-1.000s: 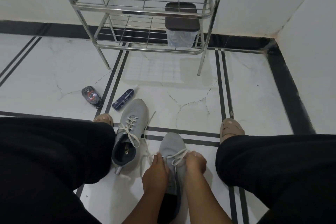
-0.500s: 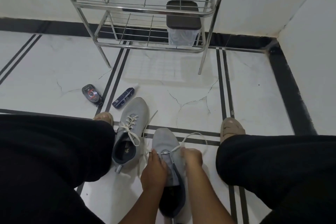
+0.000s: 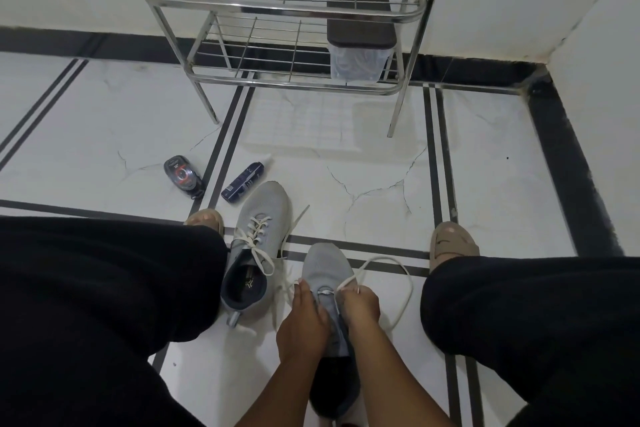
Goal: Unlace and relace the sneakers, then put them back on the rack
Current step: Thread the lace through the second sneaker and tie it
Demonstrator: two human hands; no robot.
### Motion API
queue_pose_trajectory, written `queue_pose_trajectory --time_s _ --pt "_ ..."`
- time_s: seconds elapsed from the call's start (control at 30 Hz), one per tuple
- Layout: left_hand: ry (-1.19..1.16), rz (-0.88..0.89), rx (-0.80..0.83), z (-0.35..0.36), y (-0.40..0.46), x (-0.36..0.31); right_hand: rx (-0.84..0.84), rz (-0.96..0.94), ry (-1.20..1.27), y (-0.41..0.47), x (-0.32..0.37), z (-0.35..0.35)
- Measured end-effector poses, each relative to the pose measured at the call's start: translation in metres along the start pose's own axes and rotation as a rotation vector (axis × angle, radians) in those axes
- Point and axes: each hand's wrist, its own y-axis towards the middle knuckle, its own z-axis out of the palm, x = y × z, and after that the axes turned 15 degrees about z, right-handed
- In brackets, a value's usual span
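Two grey sneakers lie on the floor between my knees. The left sneaker (image 3: 258,246) is laced with a loose white lace. The right sneaker (image 3: 325,270) sits under my hands with its lace mostly pulled out. My left hand (image 3: 303,319) grips the sneaker's left side near the eyelets. My right hand (image 3: 358,305) pinches the white lace (image 3: 405,291), which loops out to the right over the floor. The steel shoe rack (image 3: 287,10) stands against the wall ahead.
A clear box with a dark lid (image 3: 360,42) stands on the rack's lower shelf. A shoe polish bottle (image 3: 183,177) and a blue spray bottle (image 3: 244,182) lie on the tiles left of the sneakers. My slippered feet (image 3: 450,243) and black-clad legs flank the shoes.
The right sneaker's lace has come further out of the eyelets and now loops wide to the right. Both hands shifted slightly toward the toe.
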Motion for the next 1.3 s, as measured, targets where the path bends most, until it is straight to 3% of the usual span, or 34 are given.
queue_pose_trajectory --time_s 0.6,0.67,0.83,0.97,1.1,1.3 --pt "-0.141 -0.030 -0.010 0.006 0.008 0.003 0.034 -0.062 0.067 0.000 -0.006 0.005" --pt "-0.237 -0.063 -0.016 0.003 0.013 0.000 0.024 -0.076 0.037 0.001 -0.005 0.002" --pt "-0.783 -0.215 -0.209 -0.014 0.040 -0.016 0.042 -0.006 0.123 -0.007 0.000 -0.005" --pt "-0.910 -0.200 -0.343 -0.038 0.049 -0.035 -0.015 0.065 0.152 -0.027 0.017 -0.018" --pt "-0.949 -0.096 -0.434 -0.069 0.052 -0.057 -0.041 -0.175 0.004 -0.049 0.051 -0.035" --pt "-0.936 0.195 -0.448 -0.135 0.041 -0.102 0.032 -0.557 0.195 -0.121 0.105 -0.076"
